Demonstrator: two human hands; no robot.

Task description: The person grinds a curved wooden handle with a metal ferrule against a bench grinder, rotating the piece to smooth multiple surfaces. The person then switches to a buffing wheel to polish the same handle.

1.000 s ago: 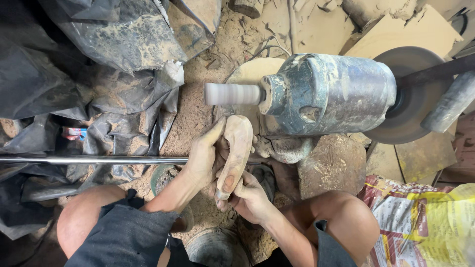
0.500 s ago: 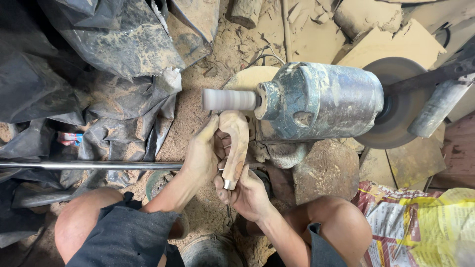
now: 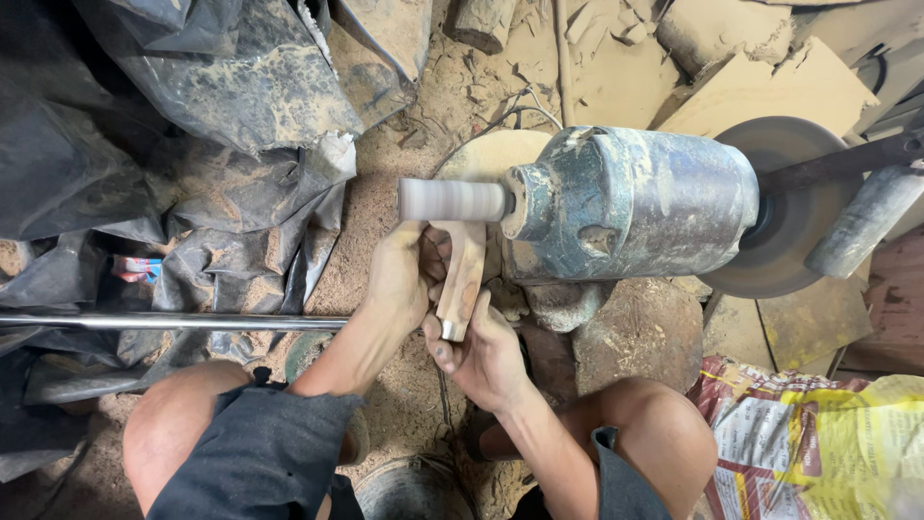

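I hold a small carved wooden piece (image 3: 462,274) with both hands, its top end pressed up against a spinning pale sanding drum (image 3: 452,199). The drum sticks out to the left of a dusty blue-green motor housing (image 3: 635,202). My left hand (image 3: 399,274) grips the upper left side of the piece. My right hand (image 3: 481,351) holds its lower end from below. My knees show at the bottom of the view.
Crumpled black plastic sheeting (image 3: 183,116) covers the left side. A metal rod (image 3: 173,322) runs level at the left. A round disc (image 3: 789,207) sits behind the motor at right. Wood offcuts (image 3: 760,87) and sawdust lie at the top; a printed sack (image 3: 818,433) lies at bottom right.
The wooden piece has moved up from below the drum until its top end meets it. Both hands rose with it.
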